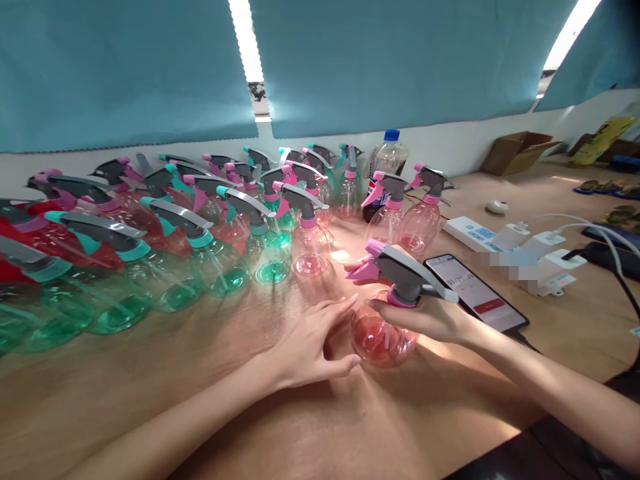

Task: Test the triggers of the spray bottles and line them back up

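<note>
A clear pink spray bottle [383, 333] with a grey and pink trigger head stands on the table in front of me. My right hand [420, 317] is wrapped round its neck and upper body from the right; some fingers are hidden behind the bottle. Just left of that bottle is my left hand [320, 343], thumb and fingers spread apart, its fingertips close to the bottle's side. Whether they touch it I cannot tell. Behind my left hand stand a pink spray bottle [311, 250] and a green spray bottle [267, 257].
Rows of green and pink spray bottles fill the left and back. Two pink bottles [419, 223] stand behind my right hand, near a cola bottle [387, 160]. At right lie a phone [475, 293], a power strip [473, 233] with chargers, and a cardboard box [515, 153].
</note>
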The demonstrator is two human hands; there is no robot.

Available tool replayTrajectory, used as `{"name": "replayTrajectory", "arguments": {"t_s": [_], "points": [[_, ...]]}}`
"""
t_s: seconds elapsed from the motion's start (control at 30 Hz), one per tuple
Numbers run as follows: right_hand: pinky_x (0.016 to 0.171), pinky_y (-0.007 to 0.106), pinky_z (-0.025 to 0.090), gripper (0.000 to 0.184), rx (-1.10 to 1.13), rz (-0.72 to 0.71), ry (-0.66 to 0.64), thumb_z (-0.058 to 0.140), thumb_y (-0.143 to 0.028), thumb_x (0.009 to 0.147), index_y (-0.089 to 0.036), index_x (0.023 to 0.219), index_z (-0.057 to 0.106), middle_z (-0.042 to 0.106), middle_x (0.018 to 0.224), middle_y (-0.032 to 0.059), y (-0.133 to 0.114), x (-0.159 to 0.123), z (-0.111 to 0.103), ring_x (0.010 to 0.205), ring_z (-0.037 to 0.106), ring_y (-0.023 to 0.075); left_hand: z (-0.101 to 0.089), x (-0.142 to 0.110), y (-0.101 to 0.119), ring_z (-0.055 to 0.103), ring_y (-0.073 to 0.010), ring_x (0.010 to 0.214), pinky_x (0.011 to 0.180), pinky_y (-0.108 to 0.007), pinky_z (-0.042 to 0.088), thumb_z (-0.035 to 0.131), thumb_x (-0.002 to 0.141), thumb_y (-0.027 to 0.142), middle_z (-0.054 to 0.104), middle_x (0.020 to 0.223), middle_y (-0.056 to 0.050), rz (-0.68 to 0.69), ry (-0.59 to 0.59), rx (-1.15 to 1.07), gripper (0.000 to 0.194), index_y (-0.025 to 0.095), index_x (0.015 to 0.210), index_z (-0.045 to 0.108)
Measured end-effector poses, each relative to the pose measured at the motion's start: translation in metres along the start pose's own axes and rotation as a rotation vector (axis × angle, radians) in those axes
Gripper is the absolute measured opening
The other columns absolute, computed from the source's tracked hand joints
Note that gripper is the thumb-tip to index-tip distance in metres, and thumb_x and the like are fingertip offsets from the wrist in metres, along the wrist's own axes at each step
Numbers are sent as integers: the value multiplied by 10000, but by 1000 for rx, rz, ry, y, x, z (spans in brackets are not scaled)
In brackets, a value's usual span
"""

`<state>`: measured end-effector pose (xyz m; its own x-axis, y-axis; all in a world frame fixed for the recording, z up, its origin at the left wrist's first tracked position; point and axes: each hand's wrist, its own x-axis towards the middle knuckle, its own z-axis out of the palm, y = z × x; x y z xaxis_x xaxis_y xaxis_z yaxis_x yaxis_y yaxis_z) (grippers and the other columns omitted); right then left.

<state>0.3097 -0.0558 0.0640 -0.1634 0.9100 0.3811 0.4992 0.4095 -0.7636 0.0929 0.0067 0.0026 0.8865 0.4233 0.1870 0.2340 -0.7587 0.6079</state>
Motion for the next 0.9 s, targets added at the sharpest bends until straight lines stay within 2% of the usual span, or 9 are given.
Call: {"name": "replayTrajectory", "arguments": {"t_s": [0.13, 0.27, 0.37, 0.47, 0.6, 0.63, 0.7, 0.8, 0.9], "points": [[684, 381, 614, 466, 127, 67, -69, 584, -210, 799, -319, 1251, 555, 683, 1100, 31, 12, 0, 4, 837, 693, 224, -8, -13, -7, 389, -305, 1345, 1081, -489, 368, 632, 839, 361, 432, 1462, -128, -6, 14, 96, 778, 216, 1494, 237], [760, 351, 619, 644, 217, 76, -15, 556, -104, 753, -314, 1354, 461, 642, 1232, 28, 13, 5, 7, 1002, 678, 228, -10, -19, -9, 357, -307, 1363, 1089, -489, 357, 634, 836, 354, 433, 1465, -128, 23, -7, 194, 768, 201, 1484, 252], [708, 324, 615, 644, 188, 95, 26, 531, -77, 718, -293, 1324, 491, 677, 1130, 28, 8, 10, 5, 965, 680, 227, -8, -21, -10, 345, -300, 1372, 1103, -487, 341, 630, 832, 346, 415, 1483, -111, 45, -26, 231, 781, 206, 1491, 233], [607, 303, 590, 591, 112, 137, 71, 525, -100, 715, -293, 1273, 525, 696, 997, 22, 5, 12, 3, 824, 678, 213, -5, -21, -11, 354, -305, 1368, 1100, -496, 345, 619, 835, 361, 419, 1482, -107, 43, -33, 245, 767, 204, 1488, 249], [510, 284, 528, 351, 49, 165, 111, 538, -153, 704, -258, 1029, 617, 692, 886, 19, 2, 12, 4, 626, 616, 170, -5, -18, -10, 373, -318, 1355, 1086, -502, 357, 614, 844, 399, 456, 1454, -123, 35, -40, 265, 718, 184, 1461, 318], [489, 277, 511, 341, 50, 169, 113, 538, -160, 699, -252, 1017, 619, 690, 878, 18, 1, 11, 5, 594, 597, 159, -5, -18, -9, 377, -318, 1353, 1085, -501, 357, 613, 846, 399, 462, 1449, -127, 29, -47, 269, 710, 177, 1458, 328], [453, 264, 478, 429, 68, 168, 107, 535, -161, 703, -254, 1116, 600, 688, 887, 15, 2, 11, 5, 555, 568, 143, -7, -17, -6, 383, -316, 1352, 1087, -498, 356, 608, 855, 398, 466, 1446, -130, 14, -68, 270, 697, 168, 1455, 339], [444, 244, 467, 522, 83, 132, 86, 530, -131, 733, -263, 1238, 547, 695, 944, 19, 4, 10, 3, 559, 574, 132, -8, -17, -4, 384, -311, 1356, 1093, -494, 350, 585, 877, 407, 458, 1453, -132, -6, -91, 275, 663, 170, 1451, 354], [517, 246, 525, 437, 90, 45, 102, 544, -109, 742, -250, 1153, 583, 696, 977, 26, 7, 10, 2, 712, 658, 170, -6, -21, -5, 367, -311, 1368, 1099, -494, 341, 566, 896, 404, 443, 1462, -145, -6, -77, 306, 629, 154, 1441, 375]]}}
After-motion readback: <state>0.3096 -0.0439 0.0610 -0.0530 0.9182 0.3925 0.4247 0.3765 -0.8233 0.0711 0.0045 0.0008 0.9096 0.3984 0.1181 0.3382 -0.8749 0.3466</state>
